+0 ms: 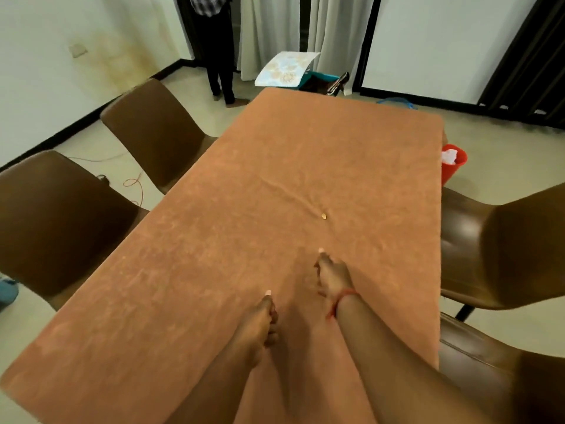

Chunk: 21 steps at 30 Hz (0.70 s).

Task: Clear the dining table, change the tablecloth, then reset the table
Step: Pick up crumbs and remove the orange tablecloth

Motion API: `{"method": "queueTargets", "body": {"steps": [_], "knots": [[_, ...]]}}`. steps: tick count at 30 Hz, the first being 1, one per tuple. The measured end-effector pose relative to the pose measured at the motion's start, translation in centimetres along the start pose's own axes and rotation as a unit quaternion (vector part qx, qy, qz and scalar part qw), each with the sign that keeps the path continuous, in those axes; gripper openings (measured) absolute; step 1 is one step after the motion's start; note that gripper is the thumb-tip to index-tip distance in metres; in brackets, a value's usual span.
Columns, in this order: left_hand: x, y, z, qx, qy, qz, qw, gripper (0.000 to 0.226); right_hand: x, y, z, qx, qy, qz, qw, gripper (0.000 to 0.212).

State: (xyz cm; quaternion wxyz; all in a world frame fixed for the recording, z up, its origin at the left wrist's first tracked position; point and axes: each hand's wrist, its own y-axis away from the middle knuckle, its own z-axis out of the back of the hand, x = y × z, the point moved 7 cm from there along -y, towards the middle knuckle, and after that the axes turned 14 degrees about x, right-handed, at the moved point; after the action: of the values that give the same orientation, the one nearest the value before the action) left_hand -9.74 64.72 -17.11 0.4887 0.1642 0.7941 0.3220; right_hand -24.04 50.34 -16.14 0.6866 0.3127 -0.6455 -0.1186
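An orange-brown tablecloth covers the whole dining table. A long crease runs across its middle, and a small pale crumb lies at the crease's near end. My left hand rests on the cloth near the front, fingers stretched forward. My right hand, with a red thread at the wrist, lies flat on the cloth a little farther in, fingers pointing at the crumb. Neither hand holds anything.
Two brown chairs stand along the left side and two more on the right. A red bucket sits by the right edge. A folded patterned cloth lies beyond the far end. A person stands at the back.
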Motion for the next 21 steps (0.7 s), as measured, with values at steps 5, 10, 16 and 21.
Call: {"method": "queueTargets", "body": {"steps": [5, 10, 16, 21], "knots": [[-3.1, -2.3, 7.8, -0.020, 0.006, 0.004, 1.000, 0.043, 8.7, -9.6, 2.1, -0.113, 0.444, 0.069, 0.886, 0.039], [-3.6, -3.0, 11.7, -0.021, 0.040, 0.021, 0.999, 0.041, 10.0, -15.4, 2.2, -0.079, 0.619, 0.050, 0.780, 0.028], [-3.4, -4.4, 9.6, -0.003, 0.059, 0.021, 0.998, 0.039, 8.8, -14.8, 2.3, -0.078, 0.536, 0.094, 0.835, 0.016], [-3.0, -4.8, 2.8, 0.032, 0.060, 0.034, 0.997, 0.036, 2.2, -7.8, 2.7, 0.013, -0.256, 0.087, 0.963, 0.024]]}}
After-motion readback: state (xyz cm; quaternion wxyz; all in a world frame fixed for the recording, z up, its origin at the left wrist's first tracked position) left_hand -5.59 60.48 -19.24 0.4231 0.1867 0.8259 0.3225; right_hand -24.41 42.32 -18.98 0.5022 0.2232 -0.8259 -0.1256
